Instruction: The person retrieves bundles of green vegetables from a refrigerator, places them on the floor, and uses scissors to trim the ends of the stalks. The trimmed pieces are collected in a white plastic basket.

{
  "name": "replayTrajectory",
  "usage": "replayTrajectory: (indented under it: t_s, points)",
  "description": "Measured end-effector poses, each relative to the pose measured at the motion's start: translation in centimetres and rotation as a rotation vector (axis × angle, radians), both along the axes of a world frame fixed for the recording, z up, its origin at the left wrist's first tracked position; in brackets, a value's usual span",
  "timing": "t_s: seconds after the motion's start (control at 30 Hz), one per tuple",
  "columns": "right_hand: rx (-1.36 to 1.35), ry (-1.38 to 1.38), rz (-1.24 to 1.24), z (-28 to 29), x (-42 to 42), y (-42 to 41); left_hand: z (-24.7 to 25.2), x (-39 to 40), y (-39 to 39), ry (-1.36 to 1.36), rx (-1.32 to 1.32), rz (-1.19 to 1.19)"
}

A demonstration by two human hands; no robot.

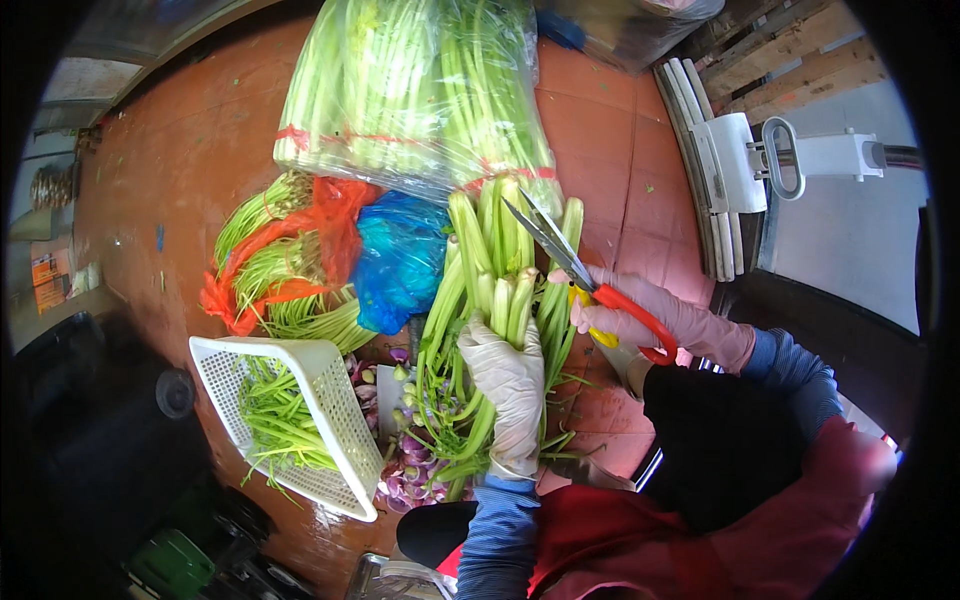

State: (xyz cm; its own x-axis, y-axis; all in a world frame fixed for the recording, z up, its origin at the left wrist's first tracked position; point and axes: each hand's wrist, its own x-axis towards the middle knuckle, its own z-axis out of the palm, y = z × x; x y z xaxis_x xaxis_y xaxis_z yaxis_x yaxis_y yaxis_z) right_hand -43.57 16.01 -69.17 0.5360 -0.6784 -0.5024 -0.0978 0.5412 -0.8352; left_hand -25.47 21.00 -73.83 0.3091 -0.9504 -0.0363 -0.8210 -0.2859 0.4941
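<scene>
My gloved left hand (506, 382) grips several celery stalks (511, 300), their cut ends pointing away from me. In my gloved right hand (637, 311) is a pair of scissors (555, 238) with red and yellow handles. The blades are parted and lie above the bases of other loose celery stalks (469, 232). Leafy tops hang down below my left hand, over onion skins (412, 480) on the floor. Beyond the loose stalks lie bundles of celery (397, 90) in a clear plastic bag, tied with red bands.
A white perforated basket (352, 412) of cut green stems (285, 420) stands tilted at the left. Behind it are a blue plastic bag (401, 259) and thin green bundles (277, 262) in a red bag (341, 217). A white metal fitting (727, 161) and wooden slats (795, 60) stand at right.
</scene>
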Motion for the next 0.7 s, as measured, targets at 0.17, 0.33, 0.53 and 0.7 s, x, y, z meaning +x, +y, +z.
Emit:
replayTrajectory:
  t_s: [0.17, 0.33, 0.53, 0.7]
  points:
    - [-0.001, -0.002, 0.012, 0.5, 0.7, -0.4, -0.1, -0.1, -0.6, -0.098, 0.249, 0.051]
    - [0.068, 0.092, 0.106, 1.3, 1.0, -1.0, -0.8, -1.2, 0.5, -0.011, 0.33, 0.004]
    - [-0.035, 0.098, 0.07, 1.3, 1.3, -1.1, 0.1, 1.3, 0.9, 0.071, 0.285, 0.044]
    - [-0.003, 0.01, 0.057, 1.0, 1.8, -0.9, 3.7, 5.9, 1.8, 0.195, 0.251, 0.145]
